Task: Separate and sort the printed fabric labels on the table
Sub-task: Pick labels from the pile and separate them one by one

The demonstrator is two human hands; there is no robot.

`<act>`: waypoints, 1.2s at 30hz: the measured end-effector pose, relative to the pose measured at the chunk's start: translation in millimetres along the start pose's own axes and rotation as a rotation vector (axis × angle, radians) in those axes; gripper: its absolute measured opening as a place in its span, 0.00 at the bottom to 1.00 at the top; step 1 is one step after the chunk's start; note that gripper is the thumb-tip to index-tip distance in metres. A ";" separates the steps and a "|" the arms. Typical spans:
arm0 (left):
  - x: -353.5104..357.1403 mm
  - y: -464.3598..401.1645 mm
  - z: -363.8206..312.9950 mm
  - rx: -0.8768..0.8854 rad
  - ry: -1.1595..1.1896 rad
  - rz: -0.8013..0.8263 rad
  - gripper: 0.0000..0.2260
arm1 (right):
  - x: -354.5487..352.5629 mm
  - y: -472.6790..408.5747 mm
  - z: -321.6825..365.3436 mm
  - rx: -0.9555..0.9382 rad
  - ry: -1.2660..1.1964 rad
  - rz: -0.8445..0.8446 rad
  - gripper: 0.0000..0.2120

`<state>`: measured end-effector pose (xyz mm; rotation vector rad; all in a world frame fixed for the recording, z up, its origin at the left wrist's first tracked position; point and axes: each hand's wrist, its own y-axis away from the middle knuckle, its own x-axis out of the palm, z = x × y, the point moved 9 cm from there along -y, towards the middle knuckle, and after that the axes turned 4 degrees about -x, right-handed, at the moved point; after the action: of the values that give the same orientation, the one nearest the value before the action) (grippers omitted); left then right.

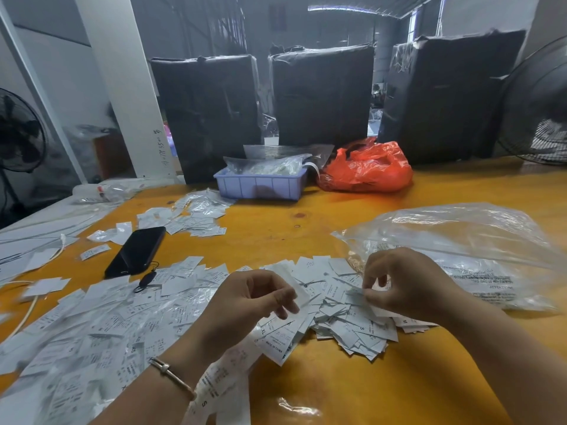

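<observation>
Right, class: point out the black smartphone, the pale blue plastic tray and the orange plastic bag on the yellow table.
Black smartphone [136, 251], head view, middle of its dark screen.
Pale blue plastic tray [260, 187], head view, ribbed front wall.
Orange plastic bag [368, 170], head view, crumpled front bulge.

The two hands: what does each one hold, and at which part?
The left hand pinches a white label strip at its upper end; the rest hangs down. The right hand pinches one label by its edge, above the pile.
</observation>
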<state>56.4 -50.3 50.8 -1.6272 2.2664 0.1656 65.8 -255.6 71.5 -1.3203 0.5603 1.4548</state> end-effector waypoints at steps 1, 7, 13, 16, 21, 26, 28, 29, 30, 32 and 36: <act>-0.7 -0.5 1.1 -0.002 0.004 -0.002 0.06 | -4.3 0.4 3.5 -0.025 -0.029 -0.043 0.07; -4.0 -1.7 2.8 -0.001 0.070 -0.019 0.04 | -22.3 1.8 13.1 -0.105 -0.425 -0.224 0.10; -11.7 -3.1 6.6 -0.046 0.096 -0.051 0.07 | -20.5 1.4 9.0 -0.051 -0.882 -0.220 0.14; -7.0 -2.6 7.2 -0.081 0.182 0.004 0.01 | -14.5 -0.4 3.3 0.014 -1.016 -0.200 0.10; -5.6 -1.6 12.5 -0.141 0.282 0.030 0.11 | -8.0 -1.1 -1.4 0.070 -1.090 -0.193 0.07; 1.0 -0.9 14.9 -0.161 0.256 0.065 0.13 | -7.0 -0.5 -2.4 0.107 -1.105 -0.180 0.10; 0.5 -1.0 14.3 -0.148 0.247 0.050 0.08 | -6.9 0.8 -6.5 0.139 -0.982 -0.193 0.08; -0.6 -1.4 13.7 -0.131 0.213 0.040 0.07 | -5.1 1.2 -8.3 0.160 -0.920 -0.188 0.09; -1.1 -1.5 12.4 -0.116 0.167 0.035 0.06 | -1.8 1.6 -11.2 0.185 -0.862 -0.176 0.12; -0.8 -1.3 10.5 -0.098 0.107 0.038 0.05 | 2.2 1.7 -15.6 0.223 -0.757 -0.165 0.16; -1.1 0.0 6.7 -0.092 0.088 0.037 0.07 | 2.5 -0.2 -24.5 0.243 -0.567 -0.190 0.09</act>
<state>58.1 -47.4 45.0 -1.6688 2.3886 0.2145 76.7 -275.7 62.3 -0.7016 0.2184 1.4638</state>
